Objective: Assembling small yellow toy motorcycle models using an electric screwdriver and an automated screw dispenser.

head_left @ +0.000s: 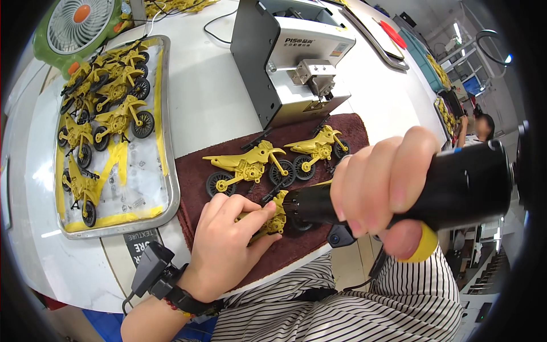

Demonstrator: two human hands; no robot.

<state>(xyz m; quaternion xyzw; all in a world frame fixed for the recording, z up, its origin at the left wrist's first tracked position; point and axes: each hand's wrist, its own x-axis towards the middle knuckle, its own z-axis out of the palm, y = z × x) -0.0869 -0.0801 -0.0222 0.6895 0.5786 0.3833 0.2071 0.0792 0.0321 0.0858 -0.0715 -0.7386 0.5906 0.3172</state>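
My left hand (pixel 225 239) is closed on a yellow toy motorcycle (pixel 277 219), pressing it onto a dark red cloth (pixel 194 199). Wrapped around a thick black electric screwdriver (pixel 470 182) is my right hand (pixel 387 179), with a yellow band around its thumb. The driver lies nearly level across the picture, its front end against the held toy. That end hides much of the toy, and the tip cannot be made out. Just beyond, two more toy motorcycles, one at the left (pixel 245 162) and one at the right (pixel 320 145), rest on the cloth with black wheels fitted.
A grey screw-feeding machine (pixel 310 43) stands behind the cloth. At the left, a metal tray (pixel 169 191) holds several yellow toy motorcycles, with a green fan (pixel 80 28) beyond it. Another person (pixel 481 128) sits at the far right near trays of yellow parts.
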